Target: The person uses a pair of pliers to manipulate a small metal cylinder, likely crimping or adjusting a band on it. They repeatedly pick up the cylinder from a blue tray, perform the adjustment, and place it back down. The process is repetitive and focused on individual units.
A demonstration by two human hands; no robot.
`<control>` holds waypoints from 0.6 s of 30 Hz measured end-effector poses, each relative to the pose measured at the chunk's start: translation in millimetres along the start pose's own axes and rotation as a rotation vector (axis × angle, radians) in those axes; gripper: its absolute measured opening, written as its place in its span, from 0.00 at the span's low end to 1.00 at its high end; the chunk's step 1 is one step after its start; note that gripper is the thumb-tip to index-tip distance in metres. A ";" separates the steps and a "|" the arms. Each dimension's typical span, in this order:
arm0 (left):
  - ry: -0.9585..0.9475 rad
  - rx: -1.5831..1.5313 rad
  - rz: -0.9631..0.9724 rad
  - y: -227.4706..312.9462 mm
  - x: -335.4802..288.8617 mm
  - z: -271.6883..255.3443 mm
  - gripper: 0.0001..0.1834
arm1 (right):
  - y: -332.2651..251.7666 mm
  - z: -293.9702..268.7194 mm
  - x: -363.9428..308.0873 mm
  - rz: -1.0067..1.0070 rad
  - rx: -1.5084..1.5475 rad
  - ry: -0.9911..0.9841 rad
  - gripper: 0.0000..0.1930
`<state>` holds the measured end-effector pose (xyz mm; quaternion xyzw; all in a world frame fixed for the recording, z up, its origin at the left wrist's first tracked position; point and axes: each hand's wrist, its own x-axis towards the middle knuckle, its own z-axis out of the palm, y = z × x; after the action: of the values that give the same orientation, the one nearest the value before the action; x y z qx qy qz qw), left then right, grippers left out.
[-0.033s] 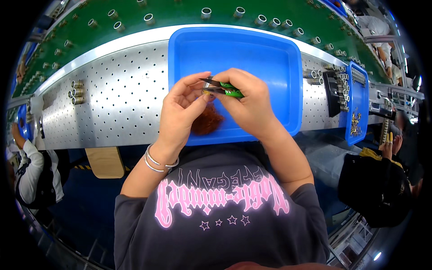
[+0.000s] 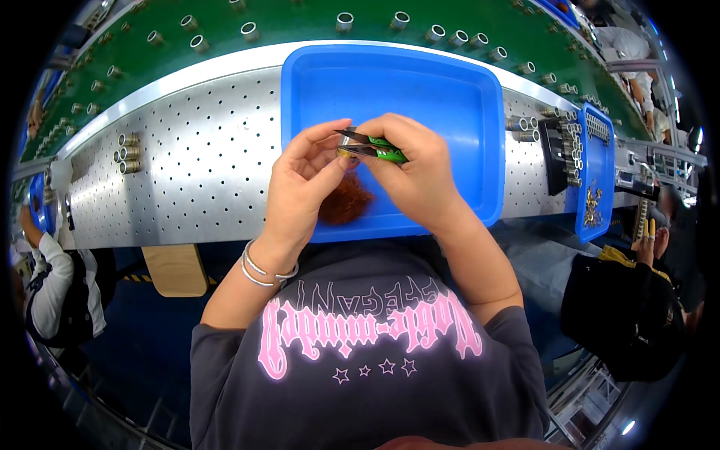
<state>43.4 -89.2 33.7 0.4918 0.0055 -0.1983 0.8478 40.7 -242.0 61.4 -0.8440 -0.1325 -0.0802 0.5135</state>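
— What carries it all?
— A perforated metal bench (image 2: 202, 161), with a green conveyor belt (image 2: 300, 19) behind.
— And on the bench?
— A blue tray (image 2: 390, 82), small metal cylinders (image 2: 127, 152) left, a narrow blue bin (image 2: 596, 172) right.

No packages, labels, signs or screens visible. Only printed matter: pink lettering with row of small pink stars (image 2: 375, 369) across chest of dark grey shirt (image 2: 367, 390), bottom centre of view.

Dark grey tee (image 2: 367, 375), pink lettering, silver bangles (image 2: 262, 271)
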 end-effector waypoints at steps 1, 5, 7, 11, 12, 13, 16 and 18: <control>-0.004 0.000 -0.004 0.1 0.1 -0.9 0.19 | -0.4 -0.4 0.0 0.007 0.006 -0.004 0.10; -0.009 0.000 -0.012 -0.6 0.7 -1.3 0.19 | -1.1 -1.2 1.6 -0.007 -0.014 -0.020 0.08; 0.007 -0.015 -0.014 0.1 0.9 -0.5 0.19 | -0.6 1.9 3.3 -0.024 0.013 0.062 0.07; 0.056 -0.070 -0.036 2.0 2.4 -3.9 0.20 | -5.7 -4.8 4.8 0.008 -0.045 0.099 0.08; 0.066 -0.082 -0.045 2.5 3.0 -5.0 0.20 | -4.2 -6.2 3.1 0.004 -0.094 0.079 0.08; 0.068 -0.079 -0.039 3.5 3.4 -5.5 0.21 | -1.5 -7.0 0.7 0.000 -0.142 0.060 0.09; 0.065 -0.056 -0.027 5.1 4.3 -5.6 0.22 | 6.6 -5.0 -4.8 -0.018 -0.239 0.055 0.08; 0.058 -0.020 -0.018 4.0 5.1 -7.1 0.23 | 9.6 -4.0 -5.8 -0.029 -0.267 0.061 0.08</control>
<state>50.8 -83.2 32.3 0.4886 0.0363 -0.1916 0.8504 38.1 -250.5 53.6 -0.9001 -0.1171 -0.1300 0.3990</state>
